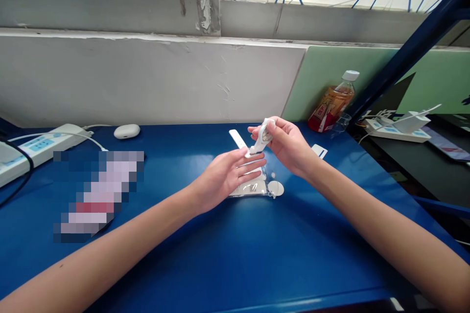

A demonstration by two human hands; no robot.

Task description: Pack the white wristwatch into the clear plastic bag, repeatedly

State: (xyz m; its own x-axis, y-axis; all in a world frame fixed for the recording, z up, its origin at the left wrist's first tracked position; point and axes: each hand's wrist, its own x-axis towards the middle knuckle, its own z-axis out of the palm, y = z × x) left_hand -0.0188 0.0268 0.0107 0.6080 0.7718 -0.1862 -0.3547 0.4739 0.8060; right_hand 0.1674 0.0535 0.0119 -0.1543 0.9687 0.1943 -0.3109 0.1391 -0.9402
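Your right hand (284, 144) is closed on the white strap (261, 138), pinching its upper part between thumb and fingers. The strap is smooth, plastic-looking and curved, with a rounded upper end; it is held above the blue tabletop (205, 259), near the middle of your view. Your left hand (229, 173) has its fingers extended, and its thumb meets the lower end of the strap; you cannot tell whether it grips there. A flat white strip (238, 139) with rounded corners projects up and away from that thumb; whether it is one piece with the strap cannot be determined.

Beneath your left fingers lies a clear, glossy film packet (251, 189), partly hidden, with white contents and a small dark printed patch, unreadable. A flat white disc (275, 188) is at its right edge. Beyond your right wrist lies a white card (319, 150) with a dark slot-like mark.

At the rear right stands a clear bottle (332, 102) with a ribbed-looking white cap and red liquid; its orange and red label carries pale lettering too small to read. At the rear left, note the glossy, rounded white case (127, 131) beside the white power strip (40, 149), which has pale blue socket panels. The tabletop is smooth and faintly reflective.
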